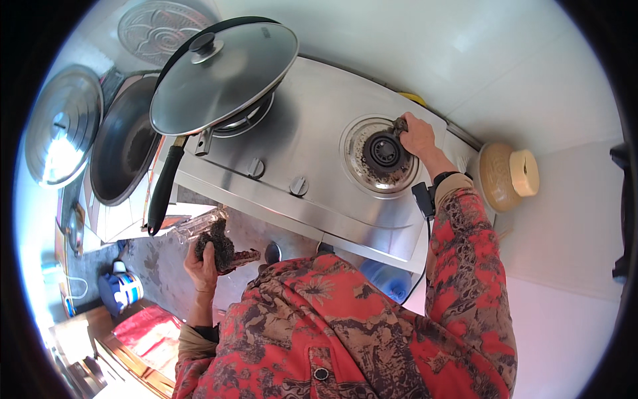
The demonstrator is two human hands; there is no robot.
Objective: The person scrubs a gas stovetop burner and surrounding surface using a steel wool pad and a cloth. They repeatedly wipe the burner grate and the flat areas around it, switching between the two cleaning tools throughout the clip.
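Note:
A small dark wad (400, 125), whose material I cannot make out, is pinched in my right hand (417, 134). That hand rests at the far right rim of a round metal burner pan (356, 144), which is spotted with brown grime. The black burner head (385, 151) sits in the pan's middle. Off the stove's front edge, my left hand (203, 267) grips a dark, rough scouring pad (219, 244). A reddish, dark-flecked piece (245, 257) sticks out beside the pad; what it is, and whether I hold it too, I cannot tell.
On the left burner of the steel stove (309, 119) stands a pan with a glass lid (239, 75), its black handle (167, 184) jutting past the front edge. A dark wok (124, 144) lies farther left. Bowls (498, 174) stand by the right wall.

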